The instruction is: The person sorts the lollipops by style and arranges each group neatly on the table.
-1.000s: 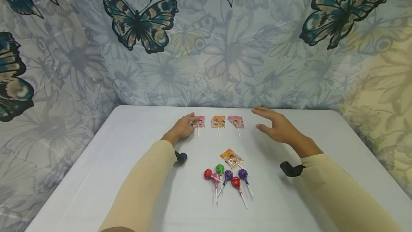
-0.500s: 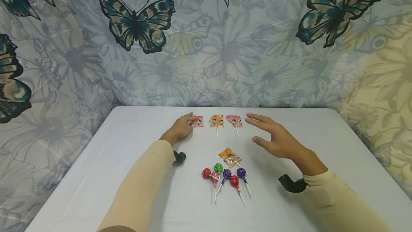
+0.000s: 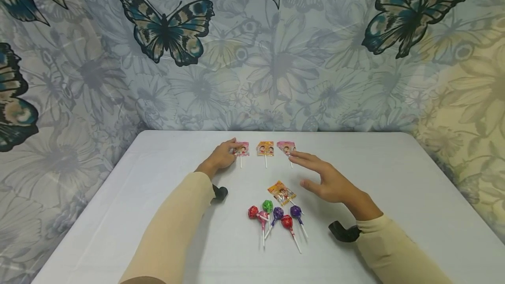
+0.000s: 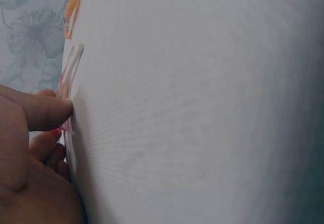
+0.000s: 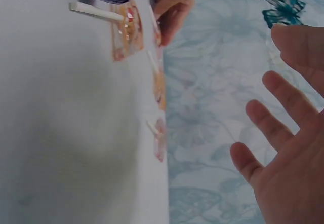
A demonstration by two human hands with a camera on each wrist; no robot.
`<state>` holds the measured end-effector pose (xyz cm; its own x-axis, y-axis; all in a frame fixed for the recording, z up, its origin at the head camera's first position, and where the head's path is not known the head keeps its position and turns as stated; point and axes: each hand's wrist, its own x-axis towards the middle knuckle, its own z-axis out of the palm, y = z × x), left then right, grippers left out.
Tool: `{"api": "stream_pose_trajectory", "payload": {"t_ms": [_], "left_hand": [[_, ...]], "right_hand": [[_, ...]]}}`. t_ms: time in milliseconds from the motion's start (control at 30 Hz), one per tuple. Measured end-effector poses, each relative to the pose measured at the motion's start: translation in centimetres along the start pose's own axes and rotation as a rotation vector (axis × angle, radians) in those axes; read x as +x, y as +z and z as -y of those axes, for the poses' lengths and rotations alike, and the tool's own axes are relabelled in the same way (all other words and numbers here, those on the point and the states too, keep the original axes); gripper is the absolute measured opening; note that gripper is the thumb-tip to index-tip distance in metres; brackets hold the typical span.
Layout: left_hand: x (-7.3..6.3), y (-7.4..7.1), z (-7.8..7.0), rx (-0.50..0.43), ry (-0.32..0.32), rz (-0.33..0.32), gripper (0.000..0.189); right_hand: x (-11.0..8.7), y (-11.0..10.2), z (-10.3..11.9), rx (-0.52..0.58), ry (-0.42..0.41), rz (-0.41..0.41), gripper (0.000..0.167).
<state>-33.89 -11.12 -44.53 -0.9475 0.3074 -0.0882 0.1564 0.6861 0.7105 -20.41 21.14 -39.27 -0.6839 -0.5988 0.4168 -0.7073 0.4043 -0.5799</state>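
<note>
At the far side of the table, my left hand (image 3: pixel 222 154) holds the left edge of a flat pink-wrapped lollipop (image 3: pixel 243 149) between thumb and fingers, its white stick pointing toward me. In the left wrist view the thumb (image 4: pixel 48 113) lies against the wrapper. An orange-wrapped lollipop (image 3: pixel 265 148) and another pink-wrapped lollipop (image 3: pixel 285 146) lie to its right in a row. My right hand (image 3: pixel 330 182) hovers with fingers spread, holding nothing; its fingertips overlap the right pink lollipop in the head view.
Nearer me lie another orange-wrapped lollipop (image 3: pixel 282 193) and a loose group of round ones: a green lollipop (image 3: pixel 267 206), a red lollipop (image 3: pixel 287 221), a purple lollipop (image 3: pixel 296 211) and several others. A butterfly-print backdrop (image 3: pixel 276 78) rises behind the white table (image 3: pixel 158 214).
My right hand has moved left and toward me, from beyond the row's right end to over the right pink lollipop. The left hand stays on its lollipop.
</note>
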Motion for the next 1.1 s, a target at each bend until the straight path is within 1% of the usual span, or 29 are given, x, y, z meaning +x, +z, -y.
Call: {"api": "stream_pose_trajectory", "payload": {"t_ms": [133, 233, 433, 533, 700, 800, 933, 1100], "left_hand": [[-0.1, 0.0, 0.0, -0.013, 0.008, -0.002, 0.06], [0.0, 0.0, 0.1, -0.026, 0.002, 0.006, 0.06], [0.1, -0.1, 0.1, -0.018, 0.007, 0.005, 0.059], [0.1, 0.0, 0.1, -0.016, -0.001, 0.003, 0.06], [0.0, -0.2, 0.1, -0.025, -0.017, 0.006, 0.061], [0.0, -0.3, 0.1, -0.01, -0.017, 0.008, 0.06], [0.2, -0.3, 0.2, 0.006, -0.017, 0.01, 0.059], [0.4, 0.0, 0.3, 0.022, -0.017, 0.011, 0.059]], "right_hand": [[-0.1, 1.0, -0.9, 0.038, -0.004, 0.008, 0.063], [-0.3, 1.8, -1.7, 0.046, 0.036, 0.042, 0.063], [-0.6, 3.0, -2.8, 0.036, 0.11, 0.102, 0.065], [-0.8, 3.5, -3.2, 0.028, 0.103, 0.136, 0.065], [-0.6, 4.0, -3.3, 0.024, 0.063, 0.196, 0.063], [-0.6, 4.2, -3.3, -0.011, 0.062, 0.223, 0.062], [-0.6, 4.4, -3.3, -0.071, 0.091, 0.263, 0.064], [-0.8, 4.6, -3.1, -0.106, 0.128, 0.309, 0.065]]}}
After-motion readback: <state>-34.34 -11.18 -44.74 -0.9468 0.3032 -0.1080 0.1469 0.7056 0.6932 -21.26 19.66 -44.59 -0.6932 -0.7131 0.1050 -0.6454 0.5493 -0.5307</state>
